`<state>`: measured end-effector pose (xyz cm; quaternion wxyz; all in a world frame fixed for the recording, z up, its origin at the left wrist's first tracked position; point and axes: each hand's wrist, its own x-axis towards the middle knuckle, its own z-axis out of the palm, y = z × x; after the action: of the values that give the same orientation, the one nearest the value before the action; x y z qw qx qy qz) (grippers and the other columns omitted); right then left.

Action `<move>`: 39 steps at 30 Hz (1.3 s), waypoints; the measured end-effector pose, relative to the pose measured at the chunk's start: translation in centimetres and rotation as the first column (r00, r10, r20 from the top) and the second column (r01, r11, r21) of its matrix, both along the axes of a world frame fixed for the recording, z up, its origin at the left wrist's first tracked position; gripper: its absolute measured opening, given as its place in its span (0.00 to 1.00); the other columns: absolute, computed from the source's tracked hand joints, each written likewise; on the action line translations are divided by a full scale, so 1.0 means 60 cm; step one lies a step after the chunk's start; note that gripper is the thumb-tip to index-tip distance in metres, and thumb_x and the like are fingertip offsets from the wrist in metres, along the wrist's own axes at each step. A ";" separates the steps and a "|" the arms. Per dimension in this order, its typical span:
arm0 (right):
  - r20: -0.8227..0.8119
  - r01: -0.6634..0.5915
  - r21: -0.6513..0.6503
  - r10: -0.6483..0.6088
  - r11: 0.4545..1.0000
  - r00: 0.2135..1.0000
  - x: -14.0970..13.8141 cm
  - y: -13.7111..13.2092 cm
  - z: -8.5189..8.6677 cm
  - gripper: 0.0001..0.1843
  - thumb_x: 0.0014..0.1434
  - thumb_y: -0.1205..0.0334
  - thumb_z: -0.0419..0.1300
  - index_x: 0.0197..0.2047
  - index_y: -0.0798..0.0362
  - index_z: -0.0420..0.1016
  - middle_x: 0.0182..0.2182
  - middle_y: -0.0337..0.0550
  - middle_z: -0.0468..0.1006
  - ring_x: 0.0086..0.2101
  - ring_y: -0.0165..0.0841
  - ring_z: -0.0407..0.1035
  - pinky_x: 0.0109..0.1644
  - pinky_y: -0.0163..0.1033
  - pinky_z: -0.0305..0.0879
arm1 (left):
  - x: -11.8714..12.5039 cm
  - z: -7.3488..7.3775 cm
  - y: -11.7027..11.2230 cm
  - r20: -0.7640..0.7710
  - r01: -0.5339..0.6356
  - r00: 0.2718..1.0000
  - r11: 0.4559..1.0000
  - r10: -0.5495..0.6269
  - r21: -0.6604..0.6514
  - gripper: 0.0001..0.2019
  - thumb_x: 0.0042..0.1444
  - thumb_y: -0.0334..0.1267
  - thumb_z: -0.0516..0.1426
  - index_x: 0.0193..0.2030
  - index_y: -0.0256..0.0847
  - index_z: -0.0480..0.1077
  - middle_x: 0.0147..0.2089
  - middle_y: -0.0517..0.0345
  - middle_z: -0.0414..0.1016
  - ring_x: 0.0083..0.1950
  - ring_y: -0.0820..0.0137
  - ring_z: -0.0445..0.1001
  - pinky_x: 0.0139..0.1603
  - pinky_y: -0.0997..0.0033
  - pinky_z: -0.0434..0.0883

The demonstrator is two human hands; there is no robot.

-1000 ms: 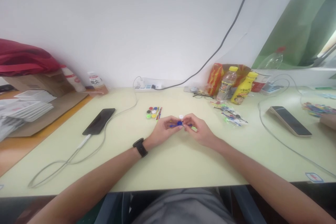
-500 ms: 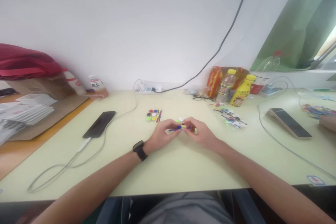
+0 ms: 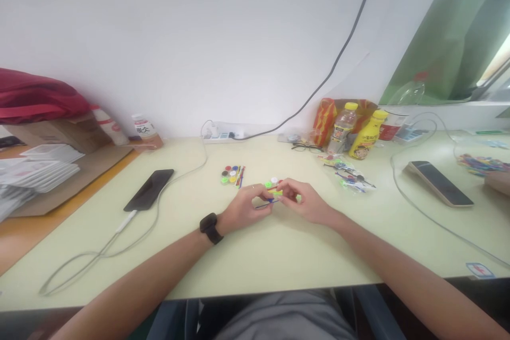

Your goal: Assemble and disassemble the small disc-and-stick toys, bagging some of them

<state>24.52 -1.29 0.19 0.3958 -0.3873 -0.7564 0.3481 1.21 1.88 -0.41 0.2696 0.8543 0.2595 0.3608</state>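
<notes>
My left hand (image 3: 244,209) and my right hand (image 3: 305,203) meet at the middle of the pale table (image 3: 255,249). Both pinch a thin blue stick (image 3: 266,204) that runs between their fingertips. Just beyond the fingers lie a few small coloured plastic pieces (image 3: 273,185), green, white and red. A black watch (image 3: 209,227) is on my left wrist.
A group of small coloured caps and sticks (image 3: 232,174) lies behind my hands. A black phone (image 3: 149,189) on a white cable lies left, another phone (image 3: 439,183) right. Bottles (image 3: 362,135), glasses (image 3: 306,147), a bag of coloured parts (image 3: 349,175), and another person's hand (image 3: 498,183) are at the right.
My hands have drawn slightly toward me and lower. The blue round piece seen between my fingers earlier no longer shows; only the thin blue stick does.
</notes>
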 end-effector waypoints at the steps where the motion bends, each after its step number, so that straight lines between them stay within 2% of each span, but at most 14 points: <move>1: -0.003 -0.007 -0.006 0.007 1.000 1.000 0.001 0.000 0.001 0.11 0.67 0.53 0.60 0.48 0.49 0.73 0.28 0.36 0.71 0.28 0.31 0.63 0.31 0.37 0.61 | -0.001 -0.001 0.001 -0.003 0.002 1.000 1.000 -0.002 0.004 0.04 0.59 0.35 0.62 0.42 0.42 0.75 0.39 0.54 0.79 0.40 0.65 0.78 0.44 0.66 0.73; 6: -0.030 -0.059 -0.030 0.058 0.998 0.998 0.006 0.000 0.005 0.11 0.66 0.54 0.61 0.48 0.49 0.73 0.28 0.35 0.70 0.28 0.31 0.64 0.32 0.37 0.62 | -0.002 0.001 0.000 -0.039 0.022 0.999 1.000 -0.021 0.009 0.04 0.59 0.35 0.61 0.41 0.42 0.74 0.38 0.55 0.79 0.40 0.66 0.77 0.44 0.66 0.72; 11: -0.031 -0.057 -0.059 0.055 0.997 0.998 0.007 0.003 0.003 0.12 0.66 0.51 0.62 0.47 0.50 0.74 0.28 0.36 0.71 0.28 0.31 0.64 0.32 0.37 0.63 | -0.001 0.001 -0.003 -0.047 0.034 0.998 0.999 -0.034 0.005 0.03 0.58 0.33 0.61 0.39 0.43 0.75 0.37 0.56 0.80 0.38 0.66 0.77 0.44 0.66 0.72; 16: -0.068 -0.071 -0.070 0.067 0.995 0.995 0.010 0.008 0.003 0.14 0.66 0.49 0.62 0.48 0.50 0.74 0.30 0.38 0.73 0.30 0.31 0.65 0.36 0.38 0.66 | 0.003 -0.001 -0.009 0.032 0.025 0.999 0.999 -0.025 -0.020 0.02 0.59 0.34 0.61 0.39 0.43 0.75 0.36 0.55 0.80 0.38 0.66 0.78 0.44 0.65 0.74; 19: -0.135 -0.077 -0.090 0.065 0.993 0.989 0.011 0.015 0.002 0.16 0.67 0.47 0.62 0.48 0.50 0.74 0.36 0.41 0.77 0.34 0.33 0.70 0.39 0.39 0.68 | 0.007 0.007 -0.014 0.129 0.085 0.989 0.988 -0.069 -0.126 0.02 0.61 0.35 0.62 0.40 0.41 0.76 0.44 0.49 0.80 0.48 0.62 0.79 0.52 0.61 0.75; 21: -0.175 -0.066 -0.103 0.048 0.992 0.983 0.012 0.018 0.001 0.16 0.67 0.47 0.61 0.49 0.50 0.73 0.40 0.44 0.78 0.37 0.35 0.72 0.39 0.40 0.69 | 0.010 0.012 -0.015 0.205 0.170 0.971 0.953 -0.120 -0.249 0.04 0.64 0.37 0.62 0.40 0.40 0.76 0.50 0.45 0.80 0.54 0.60 0.78 0.57 0.59 0.75; 23: -0.181 0.001 -0.071 -0.014 0.997 0.983 0.013 0.019 0.001 0.16 0.68 0.47 0.60 0.50 0.49 0.73 0.43 0.47 0.78 0.40 0.36 0.73 0.41 0.41 0.70 | 0.012 0.012 -0.013 0.269 0.223 0.954 0.908 -0.129 -0.356 0.06 0.64 0.39 0.63 0.41 0.39 0.76 0.49 0.46 0.80 0.53 0.61 0.79 0.58 0.59 0.75; 27: -0.105 0.210 0.166 -0.195 0.963 0.975 0.016 0.012 0.009 0.15 0.69 0.48 0.59 0.50 0.49 0.74 0.42 0.46 0.77 0.40 0.37 0.72 0.46 0.44 0.70 | 0.013 0.002 -0.001 0.353 0.228 0.935 0.839 -0.047 -0.493 0.11 0.60 0.41 0.68 0.45 0.39 0.76 0.45 0.50 0.80 0.47 0.64 0.80 0.54 0.61 0.77; 29: -0.056 0.186 0.211 -0.178 0.960 0.982 0.018 0.007 0.012 0.14 0.70 0.49 0.57 0.51 0.48 0.74 0.36 0.43 0.76 0.35 0.36 0.70 0.43 0.43 0.69 | 0.012 -0.002 0.004 0.378 0.233 0.925 0.815 -0.019 -0.530 0.12 0.60 0.41 0.68 0.45 0.38 0.76 0.45 0.50 0.80 0.47 0.64 0.80 0.53 0.62 0.78; 32: -0.011 0.080 0.174 -0.080 0.981 0.997 0.016 -0.001 0.011 0.17 0.73 0.50 0.53 0.58 0.47 0.73 0.32 0.40 0.73 0.32 0.35 0.68 0.38 0.41 0.67 | 0.011 -0.004 0.009 0.397 0.238 0.918 0.803 -0.001 -0.546 0.12 0.60 0.41 0.68 0.45 0.38 0.76 0.46 0.51 0.81 0.47 0.65 0.81 0.53 0.63 0.78; 36: -0.089 0.058 0.104 -0.048 0.993 0.995 0.010 -0.003 0.000 0.32 0.71 0.50 0.55 0.74 0.44 0.52 0.38 0.41 0.73 0.33 0.34 0.68 0.38 0.40 0.67 | 0.010 -0.003 0.010 0.404 0.237 0.915 0.803 0.005 -0.547 0.12 0.59 0.41 0.69 0.45 0.37 0.76 0.46 0.50 0.81 0.48 0.64 0.81 0.54 0.62 0.78; 37: -0.118 0.062 0.086 -0.052 0.994 0.992 0.010 -0.002 -0.001 0.33 0.71 0.49 0.56 0.74 0.44 0.52 0.40 0.41 0.73 0.33 0.33 0.67 0.38 0.40 0.67 | 0.010 -0.003 0.010 0.405 0.235 0.914 0.804 0.007 -0.546 0.12 0.59 0.41 0.69 0.45 0.37 0.76 0.46 0.50 0.81 0.49 0.64 0.81 0.54 0.62 0.78; 38: -0.138 0.058 0.067 -0.048 0.996 0.989 0.011 0.000 -0.002 0.30 0.70 0.48 0.57 0.71 0.45 0.57 0.41 0.42 0.73 0.33 0.33 0.67 0.38 0.40 0.66 | 0.010 -0.004 0.010 0.406 0.234 0.914 0.806 0.009 -0.544 0.12 0.59 0.40 0.69 0.45 0.37 0.77 0.46 0.50 0.81 0.49 0.64 0.81 0.54 0.62 0.78; 39: -0.144 0.028 0.040 -0.022 0.999 0.989 0.012 0.002 -0.003 0.23 0.71 0.47 0.56 0.64 0.47 0.67 0.40 0.42 0.73 0.33 0.33 0.67 0.39 0.40 0.66 | 0.010 -0.004 0.010 0.405 0.232 0.914 0.808 0.009 -0.541 0.12 0.60 0.40 0.69 0.45 0.36 0.77 0.46 0.50 0.81 0.49 0.64 0.80 0.55 0.62 0.78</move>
<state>25.25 -1.14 0.04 0.4614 -0.3624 -0.7283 0.3541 1.80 2.49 -0.68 0.5832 0.6566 0.2460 0.4100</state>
